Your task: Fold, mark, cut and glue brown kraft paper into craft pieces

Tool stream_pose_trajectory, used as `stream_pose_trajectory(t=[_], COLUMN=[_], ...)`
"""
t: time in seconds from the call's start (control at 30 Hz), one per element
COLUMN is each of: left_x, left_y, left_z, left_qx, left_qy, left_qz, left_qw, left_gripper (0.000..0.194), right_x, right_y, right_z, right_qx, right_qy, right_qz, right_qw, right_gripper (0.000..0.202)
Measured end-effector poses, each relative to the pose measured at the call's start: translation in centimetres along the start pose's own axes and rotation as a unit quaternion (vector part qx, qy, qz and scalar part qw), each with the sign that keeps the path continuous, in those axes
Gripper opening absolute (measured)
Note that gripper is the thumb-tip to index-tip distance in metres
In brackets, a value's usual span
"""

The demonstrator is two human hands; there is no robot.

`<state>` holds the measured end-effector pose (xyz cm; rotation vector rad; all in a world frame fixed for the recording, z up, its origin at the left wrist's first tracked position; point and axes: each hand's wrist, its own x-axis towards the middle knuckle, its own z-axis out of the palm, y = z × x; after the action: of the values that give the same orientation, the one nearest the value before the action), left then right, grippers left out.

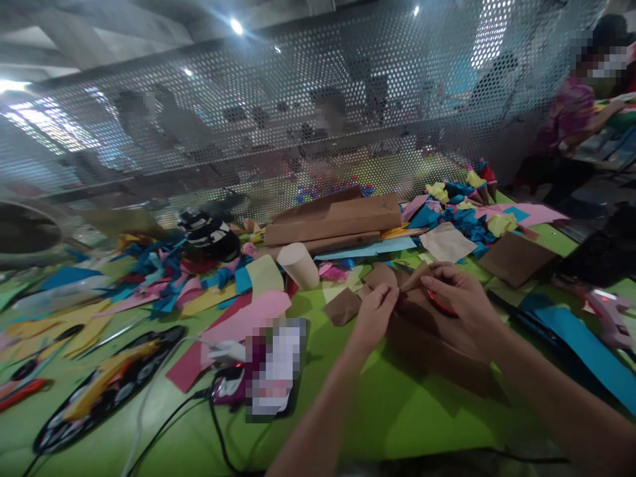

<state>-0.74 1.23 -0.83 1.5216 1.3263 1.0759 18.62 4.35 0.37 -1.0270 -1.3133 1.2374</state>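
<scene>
Both hands meet over brown paper at the middle right of the table. My left hand (pixel 378 310) is closed, its fingertips pinching the edge of a small piece of brown paper (pixel 416 275). The other side of that piece is gripped by my right hand (pixel 454 298), with thumb and fingers together. A red curved handle (pixel 438 303), perhaps of scissors, shows just under the right hand and is partly hidden. Below the hands lies a larger brown sheet (pixel 427 341). A small brown square (pixel 342 306) rests left of my left hand.
A white cylinder (pixel 298 265) stands behind the hands, near rolled brown paper (pixel 332 218). Coloured paper scraps (pixel 169 271) cover the left. A phone (pixel 278 364), cables and a power strip (pixel 109 391) lie nearer. At right are a glue gun (pixel 609 318) and blue paper (pixel 586 344).
</scene>
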Motion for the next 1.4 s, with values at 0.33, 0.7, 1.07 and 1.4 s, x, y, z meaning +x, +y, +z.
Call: stream_pose_trajectory(t=[0.33, 0.7, 1.07, 1.4], left_x=[-0.2, 0.0, 0.3, 0.2], left_y=[0.2, 0.3, -0.6, -0.2], left_z=[0.0, -0.7, -0.1, -0.3], left_qx=[0.064, 0.008, -0.072, 0.005], left_qy=[0.0, -0.004, -0.027, 0.015], left_qz=[0.038, -0.009, -0.032, 0.018], left_qw=[0.997, 1.0, 0.997, 1.0], left_gripper=[0.031, 0.038, 0.028, 0.014], right_x=[0.2, 0.3, 0.1, 0.4], right_y=[0.1, -0.2, -0.3, 0.0], right_z=[-0.1, -0.4, -0.1, -0.4], right_qx=[-0.06, -0.127, -0.103, -0.11], right_qy=[0.015, 0.042, 0.038, 0.048], right_qz=[-0.037, -0.081, -0.067, -0.069], right_qw=[0.997, 0.988, 0.992, 0.99], right_gripper=[0.027, 0.028, 0.023, 0.022])
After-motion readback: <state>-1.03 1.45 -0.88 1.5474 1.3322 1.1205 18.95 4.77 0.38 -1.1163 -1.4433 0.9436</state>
